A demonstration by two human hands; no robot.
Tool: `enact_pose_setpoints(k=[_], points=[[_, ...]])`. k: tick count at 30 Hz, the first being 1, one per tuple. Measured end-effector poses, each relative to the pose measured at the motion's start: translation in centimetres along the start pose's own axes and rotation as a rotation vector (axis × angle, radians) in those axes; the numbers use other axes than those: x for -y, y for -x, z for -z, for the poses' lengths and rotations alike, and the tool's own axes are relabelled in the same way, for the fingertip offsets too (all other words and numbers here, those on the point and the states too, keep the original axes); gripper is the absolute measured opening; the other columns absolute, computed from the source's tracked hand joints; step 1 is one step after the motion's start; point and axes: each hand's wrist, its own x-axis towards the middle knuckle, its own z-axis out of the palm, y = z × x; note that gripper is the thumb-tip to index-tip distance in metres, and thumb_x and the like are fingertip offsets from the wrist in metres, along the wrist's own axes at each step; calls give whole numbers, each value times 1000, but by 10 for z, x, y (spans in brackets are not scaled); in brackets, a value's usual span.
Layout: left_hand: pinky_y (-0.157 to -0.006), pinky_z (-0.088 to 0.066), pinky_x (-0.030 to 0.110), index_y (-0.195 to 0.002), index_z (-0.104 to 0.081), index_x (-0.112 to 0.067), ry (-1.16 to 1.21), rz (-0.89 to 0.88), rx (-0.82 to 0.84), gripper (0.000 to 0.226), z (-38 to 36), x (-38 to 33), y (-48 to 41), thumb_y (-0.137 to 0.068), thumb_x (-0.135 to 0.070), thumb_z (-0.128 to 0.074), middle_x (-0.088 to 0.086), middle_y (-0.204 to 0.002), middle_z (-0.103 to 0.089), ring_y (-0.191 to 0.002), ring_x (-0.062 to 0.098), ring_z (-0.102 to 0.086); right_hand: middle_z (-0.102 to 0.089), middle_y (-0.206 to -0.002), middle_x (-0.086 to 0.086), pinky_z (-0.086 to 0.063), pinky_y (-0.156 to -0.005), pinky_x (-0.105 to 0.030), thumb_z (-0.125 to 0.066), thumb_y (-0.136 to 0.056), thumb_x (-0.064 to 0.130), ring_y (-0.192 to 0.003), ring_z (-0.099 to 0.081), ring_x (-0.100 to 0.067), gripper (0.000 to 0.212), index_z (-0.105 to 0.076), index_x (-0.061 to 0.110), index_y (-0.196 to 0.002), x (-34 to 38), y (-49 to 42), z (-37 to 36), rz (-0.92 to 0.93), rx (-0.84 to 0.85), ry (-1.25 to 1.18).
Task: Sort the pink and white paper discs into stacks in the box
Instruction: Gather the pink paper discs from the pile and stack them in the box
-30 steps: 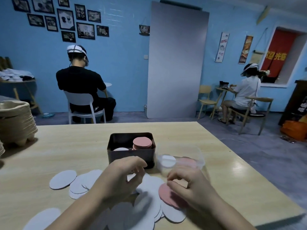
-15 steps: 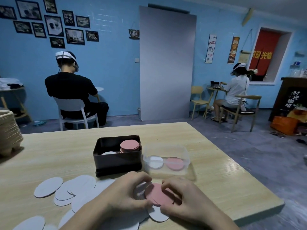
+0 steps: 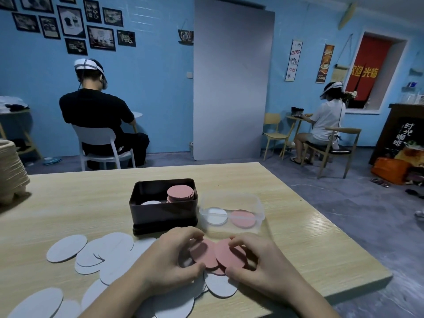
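Observation:
Two pink paper discs lie overlapped on the wooden table (image 3: 68, 210) near its front edge. My left hand (image 3: 169, 260) curls round the left pink disc (image 3: 202, 253). My right hand (image 3: 257, 265) pinches the right pink disc (image 3: 229, 255). Several white discs (image 3: 110, 251) spread over the table to the left and under my hands. Behind them stands a dark box (image 3: 164, 214) holding a stack of pink discs (image 3: 180, 193) and a lower white stack (image 3: 150, 202).
A clear plastic container (image 3: 231, 216) with one white and one pink disc sits right of the dark box. A stack of paper trays (image 3: 11, 171) stands at the table's left edge. Two seated people work at other tables by the blue wall.
My hands have come together over the pile and drawn out a second pink disc; two pink discs now sit between my fingers. The view has shifted slightly.

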Motion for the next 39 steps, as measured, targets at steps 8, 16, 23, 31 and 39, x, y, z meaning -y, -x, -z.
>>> enact_pose_setpoints(k=[8, 16, 23, 31, 39], points=[[-87, -51, 25, -113, -63, -29, 37, -3, -198, 33, 11, -5, 4, -83, -35, -76, -21, -104, -64, -104, 5, -63, -64, -116, 23, -54, -94, -29, -81, -75, 48, -119, -59, 3, 41, -66, 29, -108, -1, 1, -4, 2, -51, 33], [-94, -54, 29, -122, -63, -28, 72, -48, -79, 46, 3, -1, 1, -82, -42, -79, -24, -118, -65, -114, 2, -63, -58, -122, 31, -59, -91, -37, -86, -71, 55, -116, -62, -5, 54, -53, 67, -113, 10, -11, -16, 41, -11, -119], [-84, -60, 33, -122, -63, -30, 134, -53, 1, 49, -10, -7, -3, -79, -37, -85, -18, -116, -67, -111, 9, -65, -63, -129, 22, -57, -93, -34, -87, -76, 49, -122, -60, -3, 51, -65, 37, -120, 4, -12, -19, 149, -28, -81], [-82, -60, 33, -124, -58, -49, 138, -31, -83, 57, -13, -1, 1, -78, -39, -89, -25, -117, -70, -108, 4, -70, -62, -134, 11, -59, -90, -34, -85, -80, 47, -127, -58, -5, 36, -73, 27, -108, 0, -8, -16, 162, -100, -151], [-71, -61, 28, -100, -66, -44, 165, -22, -33, 30, -8, -6, 2, -84, -22, -79, -21, -102, -72, -96, 9, -63, -62, -139, 8, -45, -105, -22, -81, -80, 55, -131, -53, 3, 35, -69, 34, -105, 0, -8, -16, 154, -64, -37]])
